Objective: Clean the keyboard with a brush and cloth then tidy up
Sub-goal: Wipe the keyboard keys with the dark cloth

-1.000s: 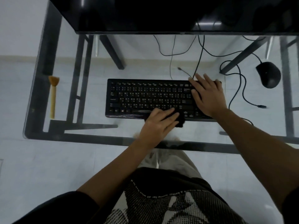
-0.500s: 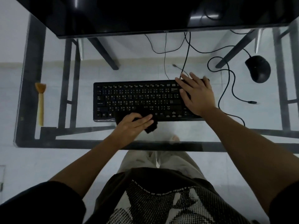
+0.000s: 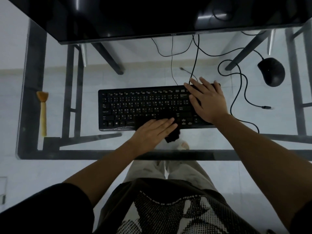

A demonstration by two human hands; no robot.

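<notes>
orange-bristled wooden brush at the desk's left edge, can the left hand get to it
Probably yes: only bare glass desk lies between the left hand and the wooden brush, though that hand presses a black cloth on the black keyboard.

The left grip point(image 3: 154, 130) lies palm down, fingers straight, together, aimed at 2 o'clock. The right grip point(image 3: 208, 100), at its 2 o'clock, lies flat, fingers spread toward 11 o'clock.
</notes>
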